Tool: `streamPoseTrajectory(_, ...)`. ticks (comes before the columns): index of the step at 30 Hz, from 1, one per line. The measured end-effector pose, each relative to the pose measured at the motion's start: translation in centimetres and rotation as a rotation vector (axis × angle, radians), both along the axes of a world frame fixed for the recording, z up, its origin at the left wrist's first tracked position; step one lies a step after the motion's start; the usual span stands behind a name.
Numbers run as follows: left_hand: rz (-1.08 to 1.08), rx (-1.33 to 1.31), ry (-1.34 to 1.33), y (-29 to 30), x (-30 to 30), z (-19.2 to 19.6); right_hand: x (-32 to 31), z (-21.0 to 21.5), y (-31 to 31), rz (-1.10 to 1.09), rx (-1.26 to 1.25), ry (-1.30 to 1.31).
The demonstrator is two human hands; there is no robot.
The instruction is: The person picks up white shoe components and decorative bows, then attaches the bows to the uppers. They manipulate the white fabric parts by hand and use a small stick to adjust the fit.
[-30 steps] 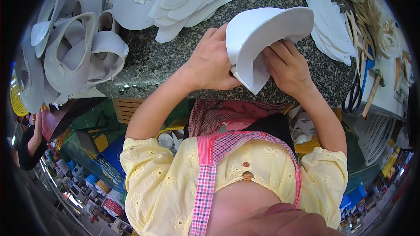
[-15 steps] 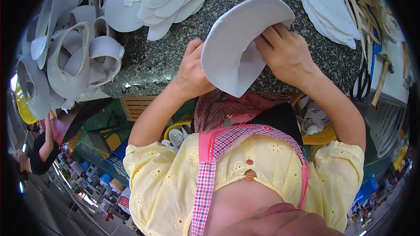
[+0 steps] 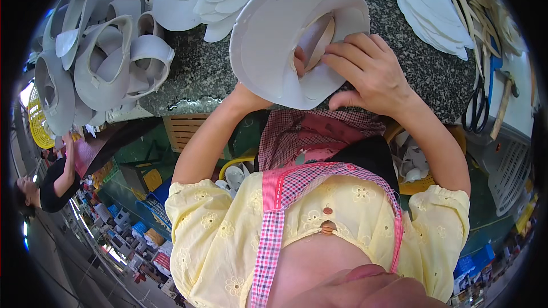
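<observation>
The speckled granite bench point(image 3: 205, 68) spans the upper field of view, with a crowded workshop floor point(image 3: 114, 245) of crates and bins below its front edge and another person point(image 3: 51, 188) at far left. On the bench's left end rests a heap of curved grey-white visor bands point(image 3: 97, 68); stacks of flat white brim blanks point(image 3: 428, 5) lie at the upper right, with black-handled scissors point(image 3: 476, 105) and thin wooden strips point(image 3: 485, 17) near the right rim. The work in hand is shaping one white foam visor brim point(image 3: 274, 40), held just above the bench's near edge, in front of the torso. The right hand point(image 3: 371, 71) lies on its inner curve, fingers point(image 3: 348, 51) closed down on the folded edge. The left hand point(image 3: 298, 57) is mostly hidden behind the brim; it appears to support the piece from beneath, but its grip cannot be determined. Judged step: the inner edge is being pressed into its curve. The next move likely calls for steady, even pressure along that edge while the hidden hand steadies the brim.
</observation>
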State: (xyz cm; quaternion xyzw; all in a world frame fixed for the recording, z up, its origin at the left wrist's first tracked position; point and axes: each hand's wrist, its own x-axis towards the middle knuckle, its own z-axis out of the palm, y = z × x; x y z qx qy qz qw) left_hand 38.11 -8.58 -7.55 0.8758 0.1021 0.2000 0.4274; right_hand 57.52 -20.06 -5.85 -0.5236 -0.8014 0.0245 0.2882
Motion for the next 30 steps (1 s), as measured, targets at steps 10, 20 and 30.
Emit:
streamPoseTrajectory(10,-0.003,0.113,0.049,-0.3,-1.3,-1.8,-0.8,-1.1,0.5,0.006,0.026,-0.107)
streamPoseTrajectory(20,-0.008,0.192,0.004,-1.2,-0.8,-1.5,-1.0,-1.5,0.6,-0.076,0.074,-0.108)
streamPoseTrajectory(30,-0.105,0.327,0.106,0.2,1.1,0.6,0.0,-2.0,1.3,0.014,0.122,-0.151)
